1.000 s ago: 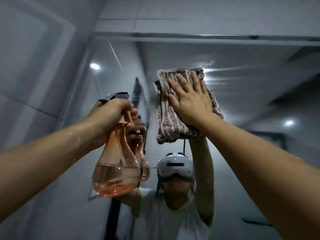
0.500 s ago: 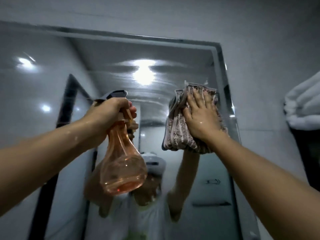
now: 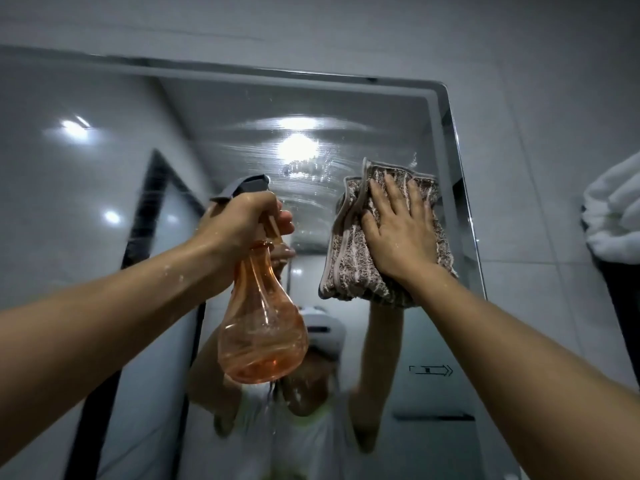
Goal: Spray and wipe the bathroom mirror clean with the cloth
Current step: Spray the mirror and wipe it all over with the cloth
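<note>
The left hand [image 3: 242, 220] is wrapped around the neck of an orange see-through spray bottle [image 3: 261, 327], with the fingers curled by the grey trigger head [image 3: 242, 188]. The bottle hangs upright in front of the mirror [image 3: 104, 202], left of centre, and a little orange liquid sits in its round bottom. Water drops dot the left forearm.

The right hand [image 3: 398, 230] lies flat with its fingers spread, palm pressing a folded brown-and-white striped cloth [image 3: 349, 265] against the glass. The cloth sits in the upper right part of the mirror, close to its right edge and below the rounded top right corner. It is just right of the bottle, apart from it.

Wet streaks and smears [image 3: 304, 168] arc across the glass above and between the two hands, around the reflected ceiling light [image 3: 298, 147]. Thin runs of water trail down the mirror below the bottle.

The mirror reflects the person's raised arms and a white headset [image 3: 325, 327] low in the middle. To the far right, on the grey tiled wall [image 3: 554, 81], folded white towels [image 3: 613, 216] rest beside the mirror.
</note>
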`<state>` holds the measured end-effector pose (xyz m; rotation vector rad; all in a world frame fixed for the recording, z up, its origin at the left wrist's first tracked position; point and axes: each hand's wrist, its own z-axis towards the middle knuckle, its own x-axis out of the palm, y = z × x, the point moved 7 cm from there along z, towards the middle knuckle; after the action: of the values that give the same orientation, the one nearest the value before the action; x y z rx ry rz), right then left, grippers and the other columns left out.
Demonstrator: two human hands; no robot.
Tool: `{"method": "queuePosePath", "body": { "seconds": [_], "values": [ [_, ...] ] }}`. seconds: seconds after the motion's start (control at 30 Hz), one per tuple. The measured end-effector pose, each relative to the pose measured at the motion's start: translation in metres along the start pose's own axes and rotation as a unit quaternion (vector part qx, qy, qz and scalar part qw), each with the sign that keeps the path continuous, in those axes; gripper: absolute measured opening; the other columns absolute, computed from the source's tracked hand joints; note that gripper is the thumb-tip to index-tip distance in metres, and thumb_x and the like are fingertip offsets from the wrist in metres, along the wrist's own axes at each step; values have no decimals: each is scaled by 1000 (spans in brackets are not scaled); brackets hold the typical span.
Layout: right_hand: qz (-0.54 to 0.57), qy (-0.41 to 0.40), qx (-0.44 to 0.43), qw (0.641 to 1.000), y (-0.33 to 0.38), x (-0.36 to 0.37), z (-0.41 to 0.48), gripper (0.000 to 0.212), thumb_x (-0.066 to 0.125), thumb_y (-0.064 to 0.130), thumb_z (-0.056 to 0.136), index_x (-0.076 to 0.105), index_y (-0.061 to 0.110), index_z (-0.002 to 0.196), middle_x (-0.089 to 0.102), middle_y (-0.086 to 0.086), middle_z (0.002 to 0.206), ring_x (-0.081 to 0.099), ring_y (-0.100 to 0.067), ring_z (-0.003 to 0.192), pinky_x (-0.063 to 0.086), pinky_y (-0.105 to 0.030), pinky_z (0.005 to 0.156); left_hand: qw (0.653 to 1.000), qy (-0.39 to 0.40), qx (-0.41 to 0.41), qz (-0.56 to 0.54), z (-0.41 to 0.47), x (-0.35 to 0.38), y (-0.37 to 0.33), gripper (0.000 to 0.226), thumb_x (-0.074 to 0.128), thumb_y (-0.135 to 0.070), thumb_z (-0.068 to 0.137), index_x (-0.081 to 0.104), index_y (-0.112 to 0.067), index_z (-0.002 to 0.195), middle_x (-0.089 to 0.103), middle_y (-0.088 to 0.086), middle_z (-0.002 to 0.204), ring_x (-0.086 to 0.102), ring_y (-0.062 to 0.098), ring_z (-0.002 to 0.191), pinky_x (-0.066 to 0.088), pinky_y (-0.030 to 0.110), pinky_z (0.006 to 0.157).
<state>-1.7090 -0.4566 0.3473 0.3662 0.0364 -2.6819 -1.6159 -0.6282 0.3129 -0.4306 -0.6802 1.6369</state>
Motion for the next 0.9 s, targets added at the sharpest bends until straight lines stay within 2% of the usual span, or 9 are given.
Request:
{"method": "queuePosePath", "body": {
  "seconds": [0.13, 0.2, 0.33, 0.37, 0.43, 0.5, 0.67, 0.8, 0.9],
  "values": [
    [-1, -1, 2, 1000, 0, 1, 0, 54, 18, 42, 100, -6, 32, 146, -15, 7, 155, -22, -18, 140, -15, -38, 112, 998, -9, 32, 46, 4, -4, -3, 19, 42, -6, 75, 47, -13, 58, 48, 0, 53, 48, 13, 48, 43, 17, 45],
    [2, -2, 1, 1000, 0, 1, 1, 54, 19, 43, 99, -6, 32, 146, -15, 8, 155, -22, -18, 140, -16, -37, 112, 999, 14, 35, 36, 5, 1, -4, 19, 43, -7, 79, 51, -14, 63, 55, -3, 55, 57, 13, 58, 50, 22, 51],
    [-2, -2, 13, 1000, -2, 1, 2, 57, 21, 47, 98, -8, 35, 145, -16, 8, 155, -23, -20, 140, -16, -40, 112, 999, 41, 18, 3, 7, 9, -6, 20, 42, -10, 86, 55, -13, 72, 61, 0, 71, 62, 13, 74, 56, 24, 52],
    [-2, -5, 19, 1000, -2, 2, 3, 58, 22, 48, 97, -8, 35, 145, -16, 8, 155, -22, -21, 140, -15, -42, 113, 999, 41, 20, 3, 11, 9, -7, 19, 42, -10, 86, 55, -13, 73, 62, 0, 71, 63, 13, 75, 57, 26, 56],
    [-4, -16, 33, 999, -1, 2, 7, 62, 23, 53, 95, -8, 35, 145, -15, 6, 155, -20, -26, 141, -12, -48, 114, 999, 36, 32, 11, 19, 8, -14, 18, 42, -10, 86, 56, -12, 74, 63, 1, 73, 64, 14, 74, 55, 34, 74],
    [-15, -23, 47, 999, 3, 1, 15, 69, 22, 61, 90, -8, 34, 146, -15, 4, 155, -17, -32, 141, -11, -55, 111, 999, 31, 39, 9, 28, 3, -20, 19, 41, -10, 86, 55, -12, 74, 63, 1, 73, 64, 14, 74, 49, 35, 85],
    [-31, -21, 49, 998, 15, -3, 38, 68, 24, 67, 88, -2, 41, 145, -13, 3, 156, -16, -39, 139, -11, -61, 107, 999, 31, -3, -16, 46, -16, -15, 19, 40, -12, 86, 54, -13, 73, 60, 0, 71, 61, 14, 70, 51, 30, 67],
    [-29, -14, 31, 999, 42, -7, 62, 68, 21, 71, 85, 2, 43, 145, -11, 3, 156, -15, -39, 140, -10, -61, 109, 999, 33, -22, 5, 50, -47, -17, 24, 41, -13, 85, 55, -14, 65, 60, 0, 62, 55, 19, 65, 44, 34, 74],
    [-19, -16, -6, 1000, 90, -4, 79, 70, 20, 74, 83, 2, 45, 144, -8, 3, 157, -15, -39, 140, -11, -58, 109, 999, 29, -21, 4, 50, -89, -25, 33, 42, -12, 82, 59, -14, 53, 60, 1, 56, 52, 20, 63, 42, 33, 69]
  ]
}}
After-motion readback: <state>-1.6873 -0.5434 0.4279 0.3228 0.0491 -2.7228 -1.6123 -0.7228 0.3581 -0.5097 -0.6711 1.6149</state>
